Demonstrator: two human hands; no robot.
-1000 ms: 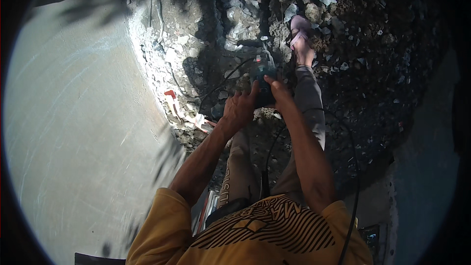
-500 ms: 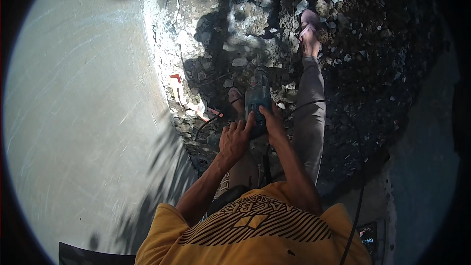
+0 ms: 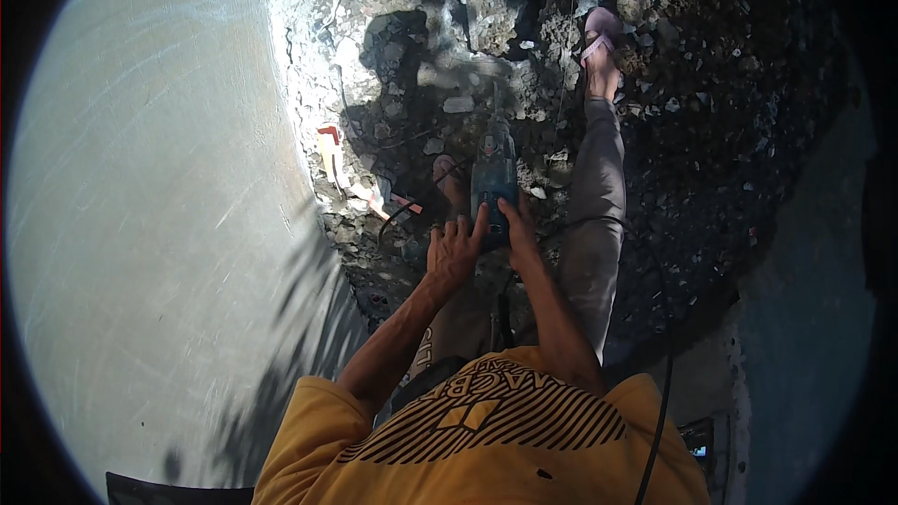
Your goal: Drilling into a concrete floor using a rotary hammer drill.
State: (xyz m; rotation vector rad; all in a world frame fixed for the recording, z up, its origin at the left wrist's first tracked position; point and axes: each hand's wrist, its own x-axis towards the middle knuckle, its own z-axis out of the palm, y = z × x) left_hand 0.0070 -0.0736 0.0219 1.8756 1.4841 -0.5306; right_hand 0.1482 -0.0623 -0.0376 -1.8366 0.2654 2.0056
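A teal-blue demolition hammer point(image 3: 496, 173) points away from me, its thin bit point(image 3: 496, 98) reaching toward the broken ground. Dim light hides whether the bit's tip touches. My left hand point(image 3: 456, 248) is closed on the tool's rear end from the left, with the thumb along its top. On the other side my right hand point(image 3: 522, 229) wraps the same rear part, thumb also on top. The fingers under the tool are hidden.
Rubble and stones point(image 3: 711, 150) surround my feet in pink flip-flops point(image 3: 599, 33). A smooth grey wall point(image 3: 159, 224) rises at left. Red-and-white scraps point(image 3: 332, 159) lie beside it. A black cable point(image 3: 666, 365) crosses my right leg and runs down the right side.
The hammer and both hands have shifted slightly up in view, and more of the bit shows. The cable over my right leg sits lower. Both hands keep their hold.
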